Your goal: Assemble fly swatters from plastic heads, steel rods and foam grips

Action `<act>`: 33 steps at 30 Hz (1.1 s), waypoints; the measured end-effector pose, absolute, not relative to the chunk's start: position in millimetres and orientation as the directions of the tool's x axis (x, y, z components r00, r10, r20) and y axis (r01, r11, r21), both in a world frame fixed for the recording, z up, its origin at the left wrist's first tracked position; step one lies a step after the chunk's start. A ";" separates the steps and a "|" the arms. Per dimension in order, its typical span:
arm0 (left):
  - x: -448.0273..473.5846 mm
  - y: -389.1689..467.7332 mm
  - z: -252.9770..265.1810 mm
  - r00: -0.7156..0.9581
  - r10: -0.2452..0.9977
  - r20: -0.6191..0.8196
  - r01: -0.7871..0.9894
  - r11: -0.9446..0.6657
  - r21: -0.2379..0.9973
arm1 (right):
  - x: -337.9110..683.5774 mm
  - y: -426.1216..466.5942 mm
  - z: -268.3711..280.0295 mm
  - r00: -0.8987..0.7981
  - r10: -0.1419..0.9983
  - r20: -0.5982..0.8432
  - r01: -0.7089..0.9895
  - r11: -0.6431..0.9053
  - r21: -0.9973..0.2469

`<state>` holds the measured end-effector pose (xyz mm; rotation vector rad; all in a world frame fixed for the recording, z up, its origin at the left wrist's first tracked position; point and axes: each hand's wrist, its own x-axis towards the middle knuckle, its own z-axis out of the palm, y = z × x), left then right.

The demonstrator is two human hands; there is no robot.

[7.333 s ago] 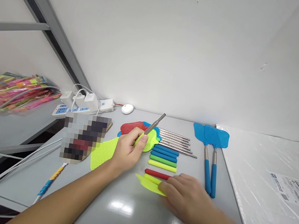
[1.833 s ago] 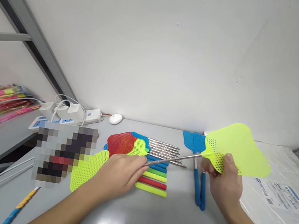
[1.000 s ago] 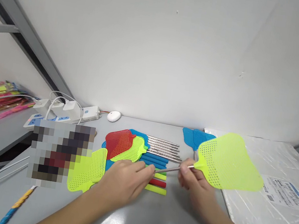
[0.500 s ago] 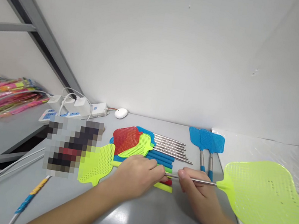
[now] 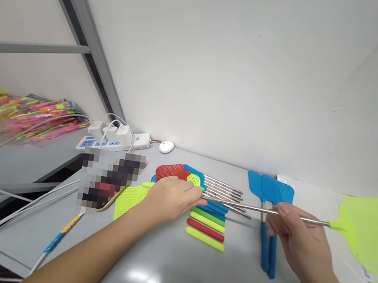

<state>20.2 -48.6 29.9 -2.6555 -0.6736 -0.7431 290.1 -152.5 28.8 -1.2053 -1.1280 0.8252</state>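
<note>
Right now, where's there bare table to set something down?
Widest is the grey table nearest you, between your forearms, this side of the front yellow grip. A smaller patch lies between the coloured grips and blue swatters. It's crowded around your left hand: mesh heads, steel rods, grips.

The swatter head [image 5: 373, 235] is yellow-green mesh, its rod [image 5: 236, 205] silver. Loose grips [image 5: 205, 230] run blue, green, yellow and red; the paired swatters [image 5: 265, 242] are blue with silver necks [image 5: 263, 218]; the red head [image 5: 170, 171] is perforated. The table [image 5: 170, 279] is grey, the power strip [image 5: 143, 140] white with blue sockets [image 5: 87, 143], the cable sleeve [image 5: 61, 233] banded orange and blue.
</note>
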 end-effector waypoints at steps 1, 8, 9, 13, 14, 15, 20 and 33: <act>17.5 -45.8 31.1 0.750 0.360 0.555 0.519 -0.840 -0.158 | 295.5 -150.7 33.3 0.297 0.934 0.197 0.030 0.197 -0.980; 13.6 -46.0 28.2 0.722 0.418 0.552 0.559 -0.822 -0.109 | 319.8 -147.6 48.5 0.385 0.911 0.150 -0.066 0.189 -0.980; 14.5 -48.8 26.0 0.721 0.433 0.540 0.567 -0.817 -0.103 | 320.9 -146.0 46.3 0.369 0.919 0.142 -0.059 0.175 -0.983; 20.2 -60.1 16.9 0.718 0.488 0.497 0.603 -0.792 -0.093 | 321.4 -136.2 30.5 0.316 0.946 0.073 -0.075 0.102 -0.992; 22.0 -62.5 15.1 0.718 0.499 0.486 0.609 -0.788 -0.091 | 319.8 -134.5 26.5 0.310 0.948 0.067 -0.055 0.088 -0.995; 24.0 -64.9 13.7 0.720 0.504 0.477 0.610 -0.787 -0.089 | 317.1 -133.6 23.0 0.302 0.951 0.069 -0.001 0.073 -0.997; 36.2 -80.3 12.2 0.761 0.485 0.431 0.562 -0.825 -0.065 | 285.5 -142.4 16.4 0.121 0.989 0.088 0.356 0.039 -0.934; 46.6 -94.9 21.1 0.783 0.479 0.397 0.520 -0.854 0.005 | 242.6 -160.3 19.9 -0.053 0.999 0.007 0.384 0.027 -0.923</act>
